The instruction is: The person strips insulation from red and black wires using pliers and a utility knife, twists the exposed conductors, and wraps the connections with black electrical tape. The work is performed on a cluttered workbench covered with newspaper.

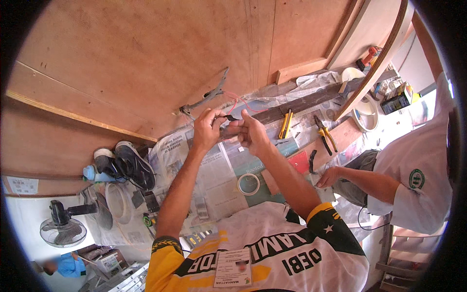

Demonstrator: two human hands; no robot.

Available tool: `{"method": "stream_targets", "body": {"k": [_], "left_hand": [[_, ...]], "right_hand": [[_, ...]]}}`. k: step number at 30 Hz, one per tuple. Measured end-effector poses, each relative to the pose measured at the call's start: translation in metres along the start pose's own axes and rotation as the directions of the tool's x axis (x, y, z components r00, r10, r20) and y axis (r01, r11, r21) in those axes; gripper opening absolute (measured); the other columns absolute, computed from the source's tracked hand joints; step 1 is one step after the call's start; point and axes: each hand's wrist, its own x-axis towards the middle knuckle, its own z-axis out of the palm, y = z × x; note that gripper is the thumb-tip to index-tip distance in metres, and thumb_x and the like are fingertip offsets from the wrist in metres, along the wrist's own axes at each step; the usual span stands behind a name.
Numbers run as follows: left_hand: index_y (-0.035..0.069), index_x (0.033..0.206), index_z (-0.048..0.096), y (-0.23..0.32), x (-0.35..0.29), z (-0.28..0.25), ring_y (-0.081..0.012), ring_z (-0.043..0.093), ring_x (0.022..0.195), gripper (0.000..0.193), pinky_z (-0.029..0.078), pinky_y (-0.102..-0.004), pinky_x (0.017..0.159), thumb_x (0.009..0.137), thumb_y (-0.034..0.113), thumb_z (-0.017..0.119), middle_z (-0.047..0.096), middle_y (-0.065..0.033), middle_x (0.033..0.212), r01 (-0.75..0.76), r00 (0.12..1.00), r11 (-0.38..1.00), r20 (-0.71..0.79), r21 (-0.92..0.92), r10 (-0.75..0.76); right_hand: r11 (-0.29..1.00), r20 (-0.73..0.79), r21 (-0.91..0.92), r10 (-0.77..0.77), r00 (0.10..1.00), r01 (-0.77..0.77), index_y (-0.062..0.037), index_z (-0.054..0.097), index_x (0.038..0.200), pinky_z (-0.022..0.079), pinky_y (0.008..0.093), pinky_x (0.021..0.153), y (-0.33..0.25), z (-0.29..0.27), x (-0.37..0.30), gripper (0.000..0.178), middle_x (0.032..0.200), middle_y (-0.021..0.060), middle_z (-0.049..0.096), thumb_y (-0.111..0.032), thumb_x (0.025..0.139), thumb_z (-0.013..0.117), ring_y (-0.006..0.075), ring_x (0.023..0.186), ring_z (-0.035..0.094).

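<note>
A small black strip (231, 118), perhaps tape, is pinched between my two hands in front of the plywood panel. My left hand (208, 128) has its fingers closed at the strip's left end. On the other side, my right hand (251, 132) is closed around its right end, with the thumb raised. Just behind my left hand, a grey flexible tube (209, 93) sticks out by the panel's lower edge. Thin red wires (235, 99) come out beside it. Exactly what lies between my fingers is partly hidden.
Newspaper (180, 146) covers the worktop. Right of my hands lie a yellow utility knife (286, 123), pliers (325, 135) and a tape roll (249, 185). Shoes (134, 164) stand left. A co-worker's hand (328, 177) reaches in from the right near a curved black piece (312, 160).
</note>
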Motion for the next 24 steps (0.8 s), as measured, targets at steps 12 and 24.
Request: {"method": "stream_targets", "body": {"k": [12,24], "left_hand": [[0.002,0.101,0.076,-0.011,-0.017,-0.008,-0.0349,0.072,0.09,0.016,0.056,-0.0421,0.079,0.086,0.0,0.076,0.073,-0.0153,0.096,-0.114,0.965,0.991,0.246,0.074,0.093],[-0.003,0.104,0.075,0.018,0.0,-0.006,-0.0353,0.071,0.081,0.028,0.056,-0.0462,0.075,0.09,0.021,0.076,0.072,-0.0189,0.086,0.112,0.953,0.994,0.286,-0.019,-0.102]], "right_hand": [[0.891,-0.018,-0.208,-0.417,0.909,0.404,0.0025,0.077,0.085,0.043,0.0357,0.052,0.008,-0.009,0.075,0.018,0.075,0.0066,0.072,-0.015,0.087,0.082,0.0196,0.061,0.062],[0.718,0.086,-0.093,-0.684,0.724,0.69,-0.0036,0.075,0.099,0.049,0.028,0.07,0.029,0.003,0.012,0.022,0.087,-0.0058,0.067,-0.024,0.104,0.071,0.0061,0.081,0.058]]}}
